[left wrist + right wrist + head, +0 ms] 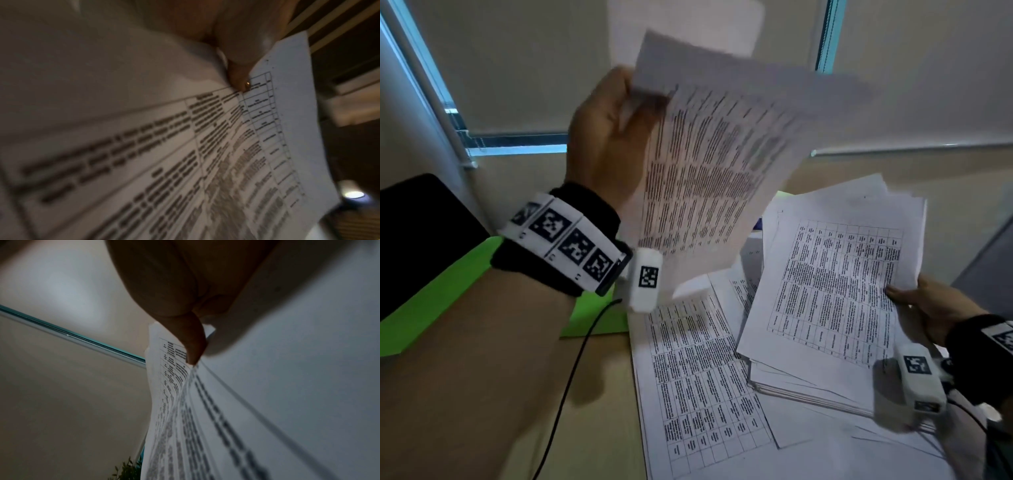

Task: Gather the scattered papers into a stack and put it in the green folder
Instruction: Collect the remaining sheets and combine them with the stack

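Nearest, at the lower right of the head view, the right hand is held low over the desk, palm turned inward, wrist bent back. A stack of printed sheets is gripped at its right edge, the thumb pressed on the top page and the fingers hidden beneath. The stack is tilted, its lower edge resting on loose papers that lie spread flat on the desk.

The left forearm is raised steeply from the lower left, its wrist wrapped in a marker band. The left hand is held high, fingers curled, and a sheet is pinched at its top corner; the sheet hangs down, blurred. Its thumb is seen pressed on the printed table.

Behind the left arm, the folder lies flat on the desk, partly covered by a black object.
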Demonstrator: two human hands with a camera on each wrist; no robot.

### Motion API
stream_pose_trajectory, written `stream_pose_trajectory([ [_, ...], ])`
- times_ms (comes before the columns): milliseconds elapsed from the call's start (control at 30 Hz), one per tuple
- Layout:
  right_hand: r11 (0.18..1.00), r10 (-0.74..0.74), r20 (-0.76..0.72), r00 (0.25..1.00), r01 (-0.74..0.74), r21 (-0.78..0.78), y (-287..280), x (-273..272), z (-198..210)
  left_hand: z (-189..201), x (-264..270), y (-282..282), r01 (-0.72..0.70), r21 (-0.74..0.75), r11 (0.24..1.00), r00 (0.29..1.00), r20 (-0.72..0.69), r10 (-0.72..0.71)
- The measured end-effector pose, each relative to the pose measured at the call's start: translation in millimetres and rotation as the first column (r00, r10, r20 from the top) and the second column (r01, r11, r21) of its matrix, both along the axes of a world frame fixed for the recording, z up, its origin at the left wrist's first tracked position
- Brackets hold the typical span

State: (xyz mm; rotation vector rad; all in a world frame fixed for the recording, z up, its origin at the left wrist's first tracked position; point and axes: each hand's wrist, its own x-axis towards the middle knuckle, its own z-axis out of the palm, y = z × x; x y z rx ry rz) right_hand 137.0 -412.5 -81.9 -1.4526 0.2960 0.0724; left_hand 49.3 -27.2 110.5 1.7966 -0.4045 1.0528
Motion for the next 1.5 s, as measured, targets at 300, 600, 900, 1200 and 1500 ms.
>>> stream_pose_trajectory([
  [300, 0.995, 0.058, 0.117, 0.991, -0.067, 0.079, 20, -4, 26, 21, 10, -27, 0.095, -0.118, 0.988, 0.994, 0.067, -0.088],
  [600, 0.932, 0.3, 0.247, 0.922, -0.338, 0.131, 52, -36, 63, -65, 57, -28, -0.244, -0.04, 0.969, 0.882, -0.425, 0.205],
  [900, 0.886, 0.417, 0.223, 0.881, -0.448, 0.118, 73, -43, 61, -89, 62, -42, -0.158, -0.023, 0.987, 0.774, -0.624, 0.109],
  [1200, 0.955, 0.223, 0.125, 0.967, -0.243, 0.172, 72, -30, 47, -102, 62, -46, -0.069, -0.052, 0.996, 0.808, -0.588, 0.025],
  [1500, 0.962, 0.266, 0.218, 0.939, -0.274, 0.009, 53, -31, 46, -96, 66, -51, -0.085, -0.26, 0.962, 0.756, -0.646, -0.108],
])
